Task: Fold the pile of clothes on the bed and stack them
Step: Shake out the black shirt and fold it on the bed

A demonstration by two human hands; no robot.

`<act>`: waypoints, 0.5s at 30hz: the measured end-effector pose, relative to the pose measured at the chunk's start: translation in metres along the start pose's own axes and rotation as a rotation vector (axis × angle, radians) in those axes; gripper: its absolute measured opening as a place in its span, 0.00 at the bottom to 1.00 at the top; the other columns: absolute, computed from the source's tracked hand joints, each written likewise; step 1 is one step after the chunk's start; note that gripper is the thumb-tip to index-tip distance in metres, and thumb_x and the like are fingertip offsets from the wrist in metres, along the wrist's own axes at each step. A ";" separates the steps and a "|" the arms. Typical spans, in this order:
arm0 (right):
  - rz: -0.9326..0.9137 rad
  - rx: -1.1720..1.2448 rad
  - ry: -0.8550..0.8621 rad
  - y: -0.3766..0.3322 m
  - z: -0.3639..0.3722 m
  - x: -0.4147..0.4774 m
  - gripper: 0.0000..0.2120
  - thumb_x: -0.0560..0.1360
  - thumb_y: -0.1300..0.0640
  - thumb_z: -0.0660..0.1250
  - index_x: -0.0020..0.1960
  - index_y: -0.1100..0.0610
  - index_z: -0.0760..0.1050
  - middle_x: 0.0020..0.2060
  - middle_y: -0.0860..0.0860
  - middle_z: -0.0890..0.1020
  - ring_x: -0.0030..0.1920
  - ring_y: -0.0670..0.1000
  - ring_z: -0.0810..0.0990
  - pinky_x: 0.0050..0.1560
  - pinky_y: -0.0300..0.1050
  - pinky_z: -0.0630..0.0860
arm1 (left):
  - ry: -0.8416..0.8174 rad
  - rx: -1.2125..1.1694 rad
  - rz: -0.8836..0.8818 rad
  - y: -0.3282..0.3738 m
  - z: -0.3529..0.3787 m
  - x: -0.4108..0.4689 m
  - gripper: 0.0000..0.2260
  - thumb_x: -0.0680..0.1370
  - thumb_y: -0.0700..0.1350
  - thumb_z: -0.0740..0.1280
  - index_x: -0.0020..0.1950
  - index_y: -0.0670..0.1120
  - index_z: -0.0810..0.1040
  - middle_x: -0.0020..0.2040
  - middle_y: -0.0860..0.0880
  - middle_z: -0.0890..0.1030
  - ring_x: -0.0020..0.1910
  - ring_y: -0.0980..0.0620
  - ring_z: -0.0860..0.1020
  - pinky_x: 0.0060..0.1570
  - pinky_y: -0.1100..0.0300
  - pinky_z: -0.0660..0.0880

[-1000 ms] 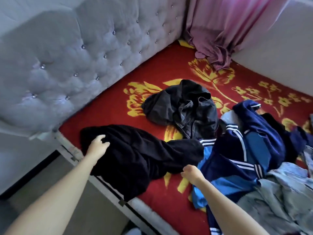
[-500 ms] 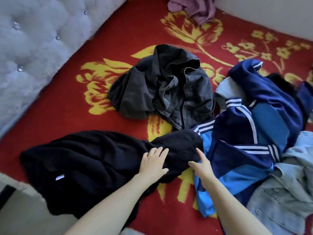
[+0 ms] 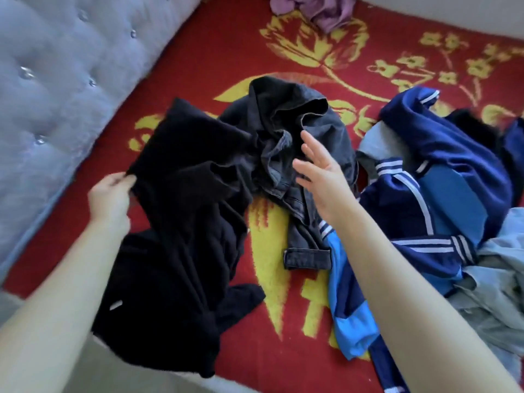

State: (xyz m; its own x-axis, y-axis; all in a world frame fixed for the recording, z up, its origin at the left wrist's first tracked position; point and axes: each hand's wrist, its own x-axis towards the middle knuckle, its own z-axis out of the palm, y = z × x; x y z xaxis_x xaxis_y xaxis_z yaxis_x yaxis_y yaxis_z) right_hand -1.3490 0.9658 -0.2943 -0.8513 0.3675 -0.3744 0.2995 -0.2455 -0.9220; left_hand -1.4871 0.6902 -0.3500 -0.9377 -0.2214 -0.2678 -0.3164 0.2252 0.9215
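Note:
A black garment [image 3: 181, 222] lies at the bed's near left, one end lifted and folded back over itself. My left hand [image 3: 109, 195] grips its left edge. My right hand [image 3: 320, 171] hovers with straight fingers spread above a crumpled dark grey denim piece [image 3: 297, 131] in the middle of the bed, holding nothing. To the right lies the pile: a blue track jacket with white stripes [image 3: 425, 199] and a pale blue denim shirt [image 3: 499, 279].
A red bedspread with yellow flowers [image 3: 221, 58] covers the bed. A grey tufted headboard [image 3: 56, 80] runs along the left. A purple cloth [image 3: 320, 9] hangs at the far edge. The bed's near edge [image 3: 170, 384] is at the bottom.
The black garment's right end was lifted and swung over to the left. My left hand moved left to its edge. My right hand rose off the bed and now hovers over the dark denim.

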 end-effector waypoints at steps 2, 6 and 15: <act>0.102 -0.286 0.006 0.030 0.009 0.004 0.27 0.78 0.62 0.62 0.74 0.50 0.59 0.66 0.45 0.70 0.66 0.50 0.71 0.62 0.39 0.68 | 0.122 0.177 -0.149 -0.022 -0.035 0.021 0.16 0.78 0.40 0.63 0.66 0.40 0.71 0.56 0.46 0.79 0.58 0.47 0.74 0.56 0.57 0.71; 0.410 -0.565 -0.154 0.122 0.031 -0.002 0.32 0.77 0.53 0.64 0.76 0.52 0.52 0.75 0.53 0.56 0.73 0.53 0.59 0.71 0.47 0.60 | 0.000 0.466 -0.264 -0.084 -0.065 0.018 0.28 0.78 0.44 0.65 0.75 0.42 0.57 0.72 0.39 0.64 0.70 0.42 0.65 0.69 0.49 0.62; 0.508 -0.711 -0.294 0.196 0.088 -0.020 0.33 0.77 0.51 0.64 0.76 0.55 0.51 0.73 0.57 0.58 0.74 0.53 0.57 0.71 0.43 0.55 | -0.174 0.675 -0.478 -0.130 -0.015 0.001 0.33 0.75 0.44 0.69 0.74 0.40 0.55 0.68 0.38 0.69 0.66 0.40 0.69 0.63 0.52 0.67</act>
State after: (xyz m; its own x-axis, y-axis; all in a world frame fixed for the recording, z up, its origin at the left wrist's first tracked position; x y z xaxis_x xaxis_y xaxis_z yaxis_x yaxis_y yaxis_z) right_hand -1.3112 0.8318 -0.4589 -0.5909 0.1001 -0.8005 0.7788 0.3299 -0.5336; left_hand -1.4446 0.6463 -0.4659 -0.6726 -0.2998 -0.6766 -0.6504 0.6755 0.3474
